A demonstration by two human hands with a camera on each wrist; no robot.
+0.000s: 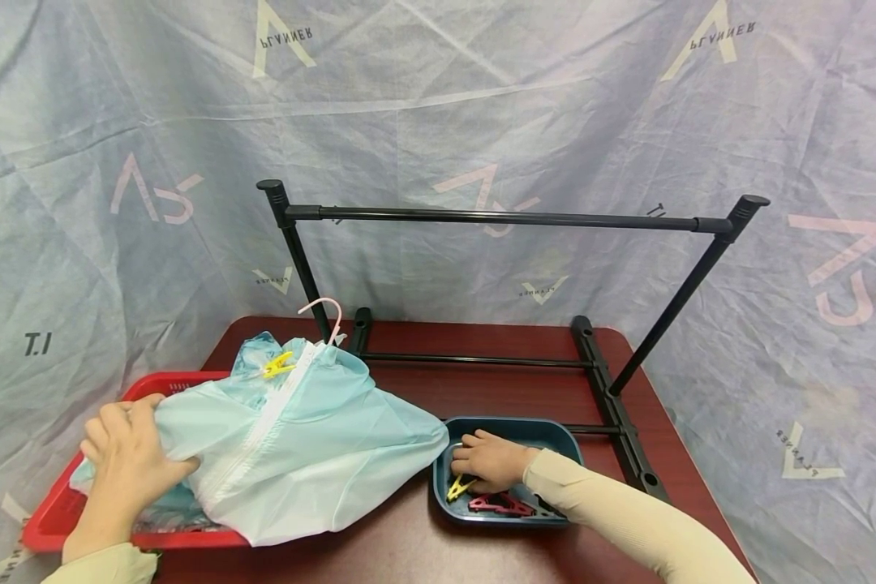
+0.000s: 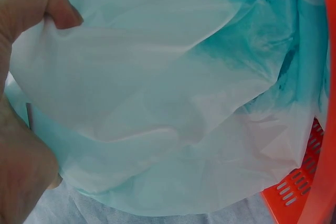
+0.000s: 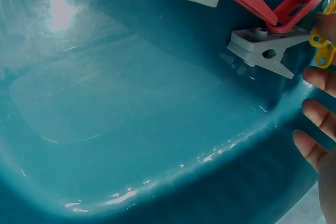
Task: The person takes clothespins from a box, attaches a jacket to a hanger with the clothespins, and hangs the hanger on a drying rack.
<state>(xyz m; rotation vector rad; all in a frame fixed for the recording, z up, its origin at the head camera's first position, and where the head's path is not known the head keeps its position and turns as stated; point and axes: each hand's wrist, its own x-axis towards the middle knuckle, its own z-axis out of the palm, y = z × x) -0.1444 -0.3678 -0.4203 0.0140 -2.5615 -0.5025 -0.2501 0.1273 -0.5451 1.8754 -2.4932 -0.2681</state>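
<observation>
My left hand (image 1: 120, 454) grips the side of a pale blue jacket (image 1: 328, 454) with a white zipper. In the left wrist view, curled fingers hold its thin fabric (image 2: 121, 82). A pink hanger (image 1: 333, 312) sticks out at the jacket's top, and a yellow clothespin (image 1: 278, 364) is on the fabric beside the zipper. My right hand (image 1: 492, 461) reaches into a dark blue tray (image 1: 555, 430), its fingertips pinching another yellow clothespin (image 3: 324, 40). Red clothespins (image 1: 502, 504) and a grey clothespin (image 3: 268, 51) lie close by in the tray.
A red basket (image 1: 51, 519) stands at the left, under the jacket, with more blue fabric in it. Behind, a black rack (image 1: 511, 216) with a horizontal bar stands on the dark red table (image 1: 423, 535). Printed grey cloth (image 1: 438, 97) hangs around the table.
</observation>
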